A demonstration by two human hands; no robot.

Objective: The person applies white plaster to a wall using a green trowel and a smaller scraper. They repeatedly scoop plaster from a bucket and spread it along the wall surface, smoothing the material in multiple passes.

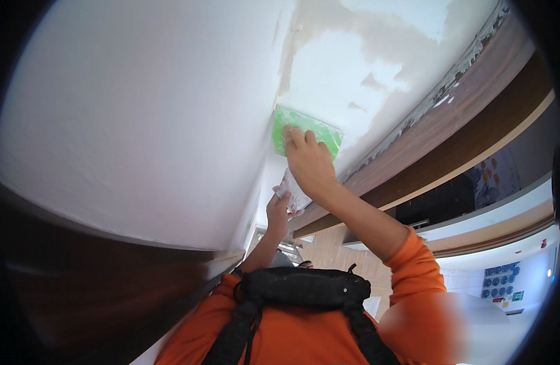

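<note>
My right hand [310, 159] is closed on a green putty spreader [307, 126] smeared with white. The spreader's face lies against the patchy wall [328, 64], close to the inside corner with the smooth white wall [146, 121]. Lower and nearer to me, my left hand [279, 214] is closed on a pale board [294, 191] with putty smears and reddish marks. My right wrist covers part of that board. White and greyish patches of filler spread over the wall above the spreader.
A reddish-brown wood trim [438, 121] with a rough, chipped edge runs along the patchy wall's right side. Dark brown panelling [110, 286] lies below the white wall. Blue water jugs [499, 281] stand far right. A black strap harness [304, 289] crosses my orange top.
</note>
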